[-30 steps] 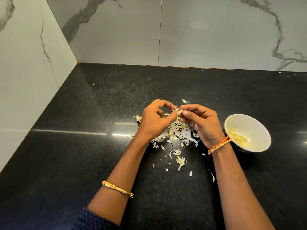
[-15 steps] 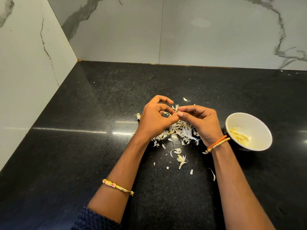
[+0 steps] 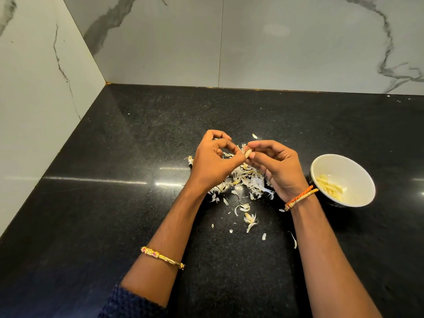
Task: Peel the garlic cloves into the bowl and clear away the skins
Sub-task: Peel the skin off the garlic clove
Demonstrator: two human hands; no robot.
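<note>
Pale garlic clove (image 3: 247,153) pinched between both hands, long axis near-upright.

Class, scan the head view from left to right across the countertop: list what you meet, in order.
Gold bangle → left hand → garlic clove pinched between both hands → right hand → orange wrist band → white bowl of peeled cloves.

A black speckled counter (image 3: 114,203) is seen set into a corner, backed on two sides by white tiles (image 3: 298,42) veined in grey, while a gold bangle (image 3: 161,258) and an orange and gold band (image 3: 300,197) are worn at the wrists.
</note>
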